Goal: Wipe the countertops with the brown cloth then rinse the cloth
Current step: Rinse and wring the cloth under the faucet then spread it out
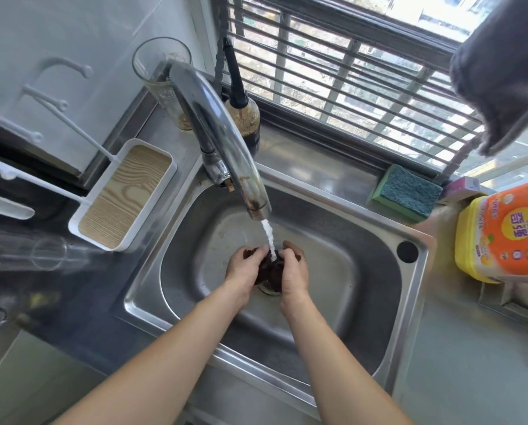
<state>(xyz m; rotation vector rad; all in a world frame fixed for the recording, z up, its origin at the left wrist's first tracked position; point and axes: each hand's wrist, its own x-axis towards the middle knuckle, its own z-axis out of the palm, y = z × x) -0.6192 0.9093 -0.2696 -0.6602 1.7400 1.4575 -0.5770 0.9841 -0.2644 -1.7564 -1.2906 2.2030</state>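
Both hands had a closed grip on the brown cloth (270, 268): the left hand (241, 271) pinched its left side and the right hand (293, 271) pinched its right side, fingers curled in around the bunched fabric. The cloth sat between the two hands, low in the stainless sink (364, 271), just above the drain (269, 288). A thin white stream of water (269, 237) fell from the faucet (223, 142) spout and landed on the top of the cloth, between the thumbs. Both bare forearms reached in from the near edge of the sink.

On the steel surface (471, 348) left of the sink stood a white tray with a wood-grain base (124, 194), with white hooked arms rising from it. Behind the faucet stood a tall clear glass (161, 75) and, just beside it, a bottle with a black pump (241, 111). At the back right corner of the sink, against the window ledge, lay a green and blue sponge (407, 193). Right of that sat a yellow container with an orange label (502, 234). A grey towel (502, 72) hung at the upper right, in front of the barred window (348, 72).
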